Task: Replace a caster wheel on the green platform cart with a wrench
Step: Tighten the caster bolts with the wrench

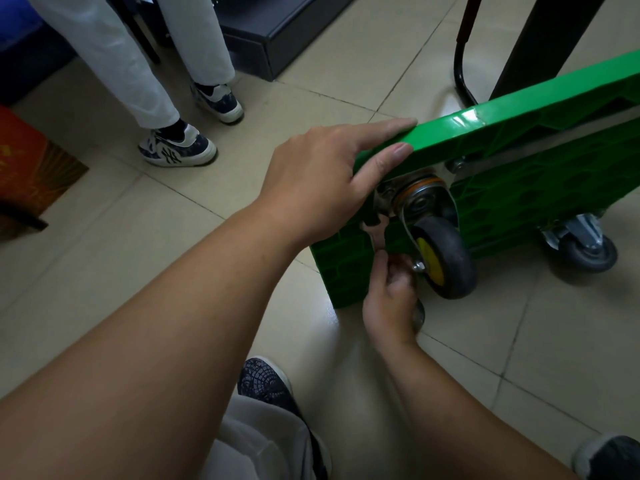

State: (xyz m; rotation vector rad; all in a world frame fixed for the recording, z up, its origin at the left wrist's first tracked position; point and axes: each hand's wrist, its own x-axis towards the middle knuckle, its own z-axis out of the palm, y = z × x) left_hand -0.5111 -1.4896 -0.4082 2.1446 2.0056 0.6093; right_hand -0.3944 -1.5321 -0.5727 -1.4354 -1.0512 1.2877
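Observation:
The green platform cart (540, 188) stands tipped on its edge on the tiled floor, underside toward me. My left hand (318, 178) grips its upper corner, fingers over the rim. A caster wheel (445, 258) with a grey tyre and yellow hub hangs from a metal swivel plate near that corner. My right hand (391, 303) is closed on the lower end of a small metal wrench (375, 233), whose open jaw sits at the caster plate's edge beside a bolt. A second caster (585, 247) is farther right.
Another person's legs in white trousers and sneakers (180, 147) stand at the upper left. A dark cabinet base (273, 39) is behind. A black table leg (540, 43) and a curved black frame rise behind the cart. My own shoe (266, 379) is below.

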